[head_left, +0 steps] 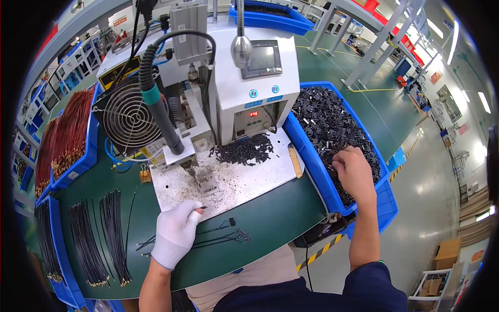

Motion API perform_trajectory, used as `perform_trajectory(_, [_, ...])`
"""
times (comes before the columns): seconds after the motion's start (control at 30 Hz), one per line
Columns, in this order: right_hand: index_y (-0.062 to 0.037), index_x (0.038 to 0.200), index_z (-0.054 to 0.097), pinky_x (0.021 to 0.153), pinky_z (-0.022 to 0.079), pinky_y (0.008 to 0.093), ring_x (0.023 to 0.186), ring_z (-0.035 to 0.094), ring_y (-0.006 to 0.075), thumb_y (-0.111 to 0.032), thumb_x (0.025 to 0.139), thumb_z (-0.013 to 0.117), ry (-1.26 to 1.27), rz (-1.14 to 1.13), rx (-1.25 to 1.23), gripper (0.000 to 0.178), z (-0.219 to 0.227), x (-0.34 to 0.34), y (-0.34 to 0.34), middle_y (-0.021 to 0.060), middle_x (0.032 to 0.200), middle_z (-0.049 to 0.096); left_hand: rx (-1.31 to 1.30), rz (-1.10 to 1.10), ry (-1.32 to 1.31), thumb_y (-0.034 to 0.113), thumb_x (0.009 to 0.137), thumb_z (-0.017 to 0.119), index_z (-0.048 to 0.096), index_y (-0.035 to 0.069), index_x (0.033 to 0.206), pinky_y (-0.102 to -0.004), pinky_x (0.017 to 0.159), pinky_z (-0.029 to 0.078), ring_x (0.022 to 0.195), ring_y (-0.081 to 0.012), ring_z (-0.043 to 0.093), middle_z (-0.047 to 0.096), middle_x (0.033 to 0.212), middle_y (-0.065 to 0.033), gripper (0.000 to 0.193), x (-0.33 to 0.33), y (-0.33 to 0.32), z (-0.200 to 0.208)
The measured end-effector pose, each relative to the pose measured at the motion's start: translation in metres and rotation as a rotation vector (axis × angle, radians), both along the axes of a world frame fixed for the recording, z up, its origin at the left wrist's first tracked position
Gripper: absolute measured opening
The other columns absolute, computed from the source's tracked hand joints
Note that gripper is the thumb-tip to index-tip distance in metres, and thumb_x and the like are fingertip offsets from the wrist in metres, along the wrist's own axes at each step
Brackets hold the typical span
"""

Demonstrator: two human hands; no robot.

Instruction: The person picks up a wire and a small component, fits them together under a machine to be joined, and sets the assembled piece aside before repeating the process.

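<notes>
My left hand (176, 234), in a white glove with a bare thumb tip, is closed in a pinch at the front edge of the machine's white base plate (249, 183). A small dark piece (204, 207) pokes out from its fingertips; its kind is too small to tell. Beside this hand, several black cables (215, 240) lie on the green table, some with black ends. My bare right hand (356, 174) reaches over a blue bin (306, 156) heaped with small black plastic parts (332, 122). Its fingers are curled together against the heap, and what they hold is hidden.
A white machine (257, 104) with a fan (132, 117) and a teal-banded black tube (161, 117) stands ahead. Short black sleeves (244, 151) are piled on its plate. Black cable bundles (88, 242) and blue bins of red cables (73, 130) are at left.
</notes>
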State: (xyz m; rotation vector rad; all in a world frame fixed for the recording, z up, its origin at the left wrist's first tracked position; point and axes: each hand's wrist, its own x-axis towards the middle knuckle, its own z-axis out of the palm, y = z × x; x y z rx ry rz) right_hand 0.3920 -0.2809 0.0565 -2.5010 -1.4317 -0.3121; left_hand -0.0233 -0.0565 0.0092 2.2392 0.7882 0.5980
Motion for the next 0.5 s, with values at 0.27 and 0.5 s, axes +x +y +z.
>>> perform_trajectory(0.27, [0.0028,0.101,0.078,0.098,0.057,0.0516,0.109,0.07,0.0434,-0.004,0.097,0.078,0.133,-0.012,-0.003,0.007,0.009,0.013,-0.015,0.0207,0.104,0.072,-0.129,0.012,-0.029,0.01,0.111,0.068,0.071,0.006,0.14,-0.045,0.085,0.064,0.098,-0.0416,0.084,0.085,0.105,-0.0212,0.03,-0.001,0.008,-0.004])
perform_trajectory(0.5, [0.004,0.109,0.076,0.082,0.062,0.0403,0.088,0.079,0.0299,-0.001,0.102,0.077,0.393,-0.066,0.196,0.009,0.028,-0.023,0.006,0.0169,0.094,0.078,-0.184,0.019,-0.01,0.012,0.112,0.069,0.071,0.006,0.141,-0.0422,0.083,0.066,0.093,-0.0372,0.085,0.086,0.105,-0.0185,0.03,-0.001,0.009,0.004])
